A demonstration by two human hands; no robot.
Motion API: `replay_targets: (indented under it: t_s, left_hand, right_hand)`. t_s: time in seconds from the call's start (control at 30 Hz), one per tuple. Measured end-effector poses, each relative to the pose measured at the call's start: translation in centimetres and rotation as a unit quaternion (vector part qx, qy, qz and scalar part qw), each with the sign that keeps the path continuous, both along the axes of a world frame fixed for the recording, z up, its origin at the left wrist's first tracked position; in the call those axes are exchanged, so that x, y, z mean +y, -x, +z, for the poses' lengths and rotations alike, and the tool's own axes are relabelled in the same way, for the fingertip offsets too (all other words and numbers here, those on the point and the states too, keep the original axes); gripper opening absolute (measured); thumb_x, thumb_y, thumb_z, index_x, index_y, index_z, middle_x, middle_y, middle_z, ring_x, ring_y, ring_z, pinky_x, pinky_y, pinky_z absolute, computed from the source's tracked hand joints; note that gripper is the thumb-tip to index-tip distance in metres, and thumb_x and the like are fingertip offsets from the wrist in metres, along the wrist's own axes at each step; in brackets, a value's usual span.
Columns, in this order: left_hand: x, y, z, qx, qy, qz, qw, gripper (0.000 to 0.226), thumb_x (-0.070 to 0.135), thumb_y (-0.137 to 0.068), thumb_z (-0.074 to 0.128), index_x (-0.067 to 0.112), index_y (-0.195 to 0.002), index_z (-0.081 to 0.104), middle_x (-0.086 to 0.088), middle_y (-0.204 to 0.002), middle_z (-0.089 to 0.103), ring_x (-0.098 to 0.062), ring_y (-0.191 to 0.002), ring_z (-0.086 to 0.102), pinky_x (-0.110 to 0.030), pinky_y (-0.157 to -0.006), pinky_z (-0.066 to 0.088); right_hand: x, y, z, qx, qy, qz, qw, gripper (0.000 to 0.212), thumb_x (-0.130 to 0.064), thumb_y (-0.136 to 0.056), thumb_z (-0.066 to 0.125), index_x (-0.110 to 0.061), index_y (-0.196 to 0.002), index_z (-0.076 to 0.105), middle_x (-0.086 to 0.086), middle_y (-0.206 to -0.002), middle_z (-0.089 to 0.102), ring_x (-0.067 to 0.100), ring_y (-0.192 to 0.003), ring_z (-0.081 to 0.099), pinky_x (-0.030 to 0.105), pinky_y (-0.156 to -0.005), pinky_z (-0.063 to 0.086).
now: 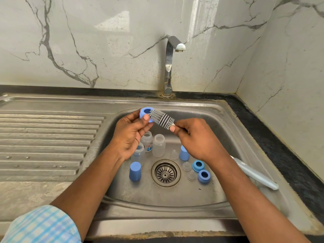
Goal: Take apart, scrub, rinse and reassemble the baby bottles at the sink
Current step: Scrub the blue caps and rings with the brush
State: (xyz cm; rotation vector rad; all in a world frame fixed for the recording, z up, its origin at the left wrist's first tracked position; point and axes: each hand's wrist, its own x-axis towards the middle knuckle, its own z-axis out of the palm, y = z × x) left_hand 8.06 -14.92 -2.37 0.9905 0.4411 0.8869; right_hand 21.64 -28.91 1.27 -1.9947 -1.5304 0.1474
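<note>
My left hand (pixel 130 135) pinches a blue screw ring (pixel 145 113) above the sink basin (pixel 219 137). My right hand (pixel 198 139) grips the bottle brush (pixel 162 118) just behind its bristles, and the brush tip pokes into the ring. The brush's long pale handle (pixel 257 174) runs out past my right wrist. On the basin floor stand three clear bottles (pixel 158 145), partly hidden by my left hand. Two blue caps (pixel 135 171) stand there too. Clear teats (pixel 186 166) and two more blue rings (pixel 204 176) lie right of the drain (pixel 165 173).
The tap (pixel 171 65) rises behind the basin with no water running. A ribbed steel drainboard (pixel 47 142) lies to the left. Black counter (pixel 273 137) and marble wall close off the right side and the back.
</note>
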Motion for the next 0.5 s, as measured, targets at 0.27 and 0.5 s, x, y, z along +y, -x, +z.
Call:
replay_targets:
  t_s: [0.27,0.5]
  left_hand:
    - [0.8,0.3,0.0,0.002,0.016,0.043,0.999,0.030,0.009,-0.080,0.066,0.004,-0.110,0.066,-0.003,-0.091,0.076,-0.012,-0.089,0.073,-0.022,-0.079,0.058]
    - [-0.3,-0.1,0.0,0.029,-0.018,-0.048,0.998,0.040,0.004,-0.072,0.064,0.007,-0.111,0.065,-0.002,-0.095,0.077,-0.013,-0.090,0.073,-0.024,-0.077,0.059]
  right_hand:
    - [-0.1,-0.1,0.0,-0.029,0.008,-0.014,0.999,0.045,-0.037,-0.100,0.054,-0.031,-0.057,0.041,-0.007,-0.050,0.041,0.011,-0.049,0.039,0.030,-0.052,0.030]
    - [0.0,-0.1,-0.1,-0.027,-0.027,-0.041,0.998,0.033,-0.036,-0.100,0.054,-0.029,-0.068,0.052,-0.007,-0.050,0.041,0.011,-0.048,0.038,0.029,-0.049,0.026]
